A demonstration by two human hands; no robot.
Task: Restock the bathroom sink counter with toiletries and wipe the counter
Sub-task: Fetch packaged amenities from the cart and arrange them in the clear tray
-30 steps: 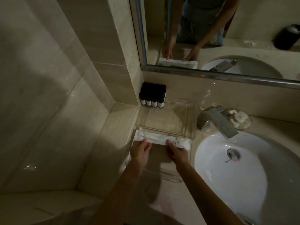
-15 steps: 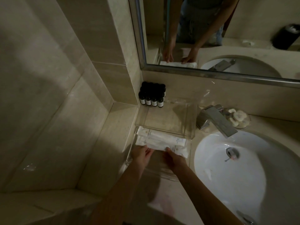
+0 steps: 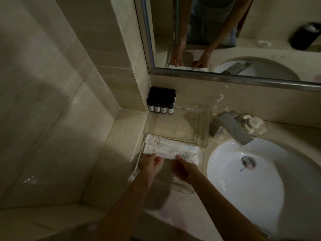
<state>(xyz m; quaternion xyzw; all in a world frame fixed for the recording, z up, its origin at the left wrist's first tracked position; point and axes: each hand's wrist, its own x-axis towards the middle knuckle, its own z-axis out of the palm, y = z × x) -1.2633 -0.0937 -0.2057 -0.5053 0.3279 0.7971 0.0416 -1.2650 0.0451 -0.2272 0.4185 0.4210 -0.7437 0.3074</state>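
A clear acrylic tray (image 3: 198,186) stands on the beige counter left of the sink. Several white sachet packs (image 3: 172,147) lie across it in overlapping rows, under a second clear tray (image 3: 203,129) set further back. My left hand (image 3: 149,165) touches the near left end of the front pack with its fingertips. My right hand (image 3: 185,168) presses its fingertips on the near edge of the same pack, right of the middle. Whether either hand pinches the pack is hard to tell in the dim light.
Several small dark bottles (image 3: 160,101) stand in the back corner by the wall. A chrome tap (image 3: 231,128) reaches over the white basin (image 3: 246,186). A glass dish of wrapped soaps (image 3: 253,125) sits behind the tap. The mirror (image 3: 243,35) hangs above.
The single stack of white packs has been spread toward me into overlapping rows. Both hands drew back toward the tray's near edge with the front pack.
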